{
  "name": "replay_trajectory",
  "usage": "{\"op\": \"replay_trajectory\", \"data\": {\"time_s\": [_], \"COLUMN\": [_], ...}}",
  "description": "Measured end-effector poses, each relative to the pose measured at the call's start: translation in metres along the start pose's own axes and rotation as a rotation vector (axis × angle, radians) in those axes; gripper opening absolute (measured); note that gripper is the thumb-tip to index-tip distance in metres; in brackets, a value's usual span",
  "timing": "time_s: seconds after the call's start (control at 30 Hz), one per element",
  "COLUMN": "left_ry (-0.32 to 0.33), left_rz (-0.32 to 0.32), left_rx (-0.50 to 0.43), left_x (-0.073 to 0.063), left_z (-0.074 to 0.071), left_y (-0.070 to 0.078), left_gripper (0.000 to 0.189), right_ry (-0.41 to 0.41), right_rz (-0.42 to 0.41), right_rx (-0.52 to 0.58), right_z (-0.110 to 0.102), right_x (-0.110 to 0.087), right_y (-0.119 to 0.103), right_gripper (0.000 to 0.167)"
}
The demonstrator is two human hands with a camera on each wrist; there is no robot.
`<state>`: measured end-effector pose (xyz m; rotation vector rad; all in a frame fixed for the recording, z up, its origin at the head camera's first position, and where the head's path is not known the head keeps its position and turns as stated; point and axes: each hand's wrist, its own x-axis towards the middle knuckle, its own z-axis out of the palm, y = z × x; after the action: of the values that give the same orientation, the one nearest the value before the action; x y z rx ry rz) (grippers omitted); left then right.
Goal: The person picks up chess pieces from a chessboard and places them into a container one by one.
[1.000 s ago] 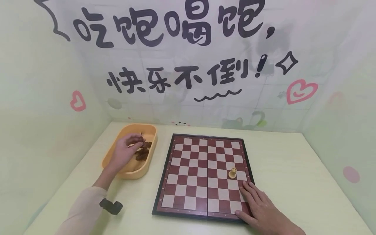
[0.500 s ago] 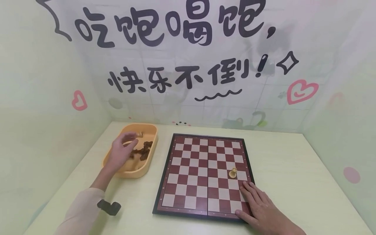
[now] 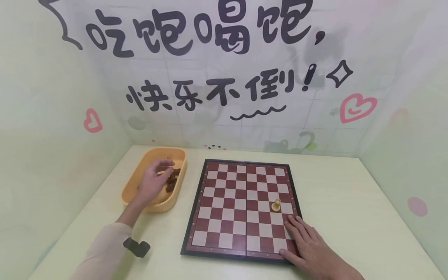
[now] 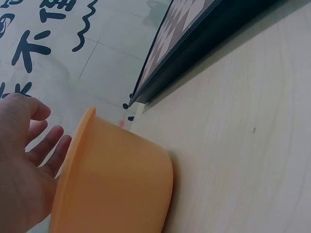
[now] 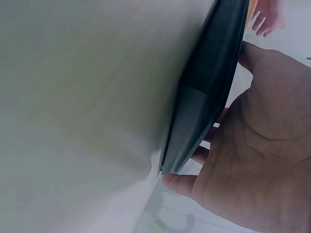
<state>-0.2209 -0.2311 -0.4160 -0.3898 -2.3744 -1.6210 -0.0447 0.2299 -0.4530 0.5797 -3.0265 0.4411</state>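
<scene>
My left hand (image 3: 156,181) hovers in the orange tray (image 3: 126,190), thumb and fingers apart and loosely bent. In the left wrist view, the same hand (image 4: 29,160) shows no piece between its visible fingers, above the tray's rim (image 4: 87,121). Dark brown chess pieces (image 3: 170,184) lie in the tray beside the fingers, partly hidden by the hand. My right hand (image 3: 311,245) rests on the near right corner of the chessboard (image 3: 229,204), fingers fairly straight on its edge. A cream chess piece (image 3: 275,206) is on the board near those fingertips, seemingly on its side.
A pale wooden table (image 3: 350,202) carries the tray at left and the board at centre. Behind stands a sheet wall (image 3: 224,128) with black writing; pale walls close both sides. A black strap (image 3: 136,247) sits at my left sleeve.
My left hand drew back slightly in the tray, then moved forward and right over the dark pieces. A pale piece seen by its fingertips half a second ago is now hidden. My right hand stays.
</scene>
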Motion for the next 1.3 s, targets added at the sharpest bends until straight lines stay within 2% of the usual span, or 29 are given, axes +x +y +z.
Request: {"op": "replay_trajectory", "data": {"time_s": [0.23,0.53,0.77,0.83,1.0,1.07,1.3], "left_ry": [-0.023,-0.034,-0.08,-0.095,-0.112,-0.127,-0.178], "left_rz": [-0.064,-0.006,-0.01,-0.018,-0.014,-0.008,-0.013], "left_rx": [-0.032,-0.038,-0.029,-0.029,-0.03,-0.033,-0.022], "left_x": [-0.004,-0.003,0.0,-0.002,-0.003,-0.002,-0.002], "left_z": [0.011,0.027,0.047,0.052,0.063,0.066,0.072], "left_y": [0.003,0.015,0.025,0.036,0.036,0.027,0.029], "left_gripper": [0.025,0.028,0.027,0.024,0.025,0.027,0.026], "right_ry": [-0.014,-0.009,-0.005,-0.011,-0.035,-0.043,-0.05], "right_rz": [0.011,0.013,0.005,0.009,0.027,0.036,0.048], "right_rx": [0.042,0.043,0.04,0.04,0.042,0.046,0.047], "right_z": [-0.001,-0.001,0.001,0.001,0.0,0.0,-0.001], "right_x": [0.001,0.0,0.0,0.0,0.001,0.001,0.001], "right_y": [0.0,-0.001,-0.001,-0.001,-0.001,-0.001,-0.001], "right_gripper": [0.08,0.08,0.08,0.081,0.082,0.083,0.084]}}
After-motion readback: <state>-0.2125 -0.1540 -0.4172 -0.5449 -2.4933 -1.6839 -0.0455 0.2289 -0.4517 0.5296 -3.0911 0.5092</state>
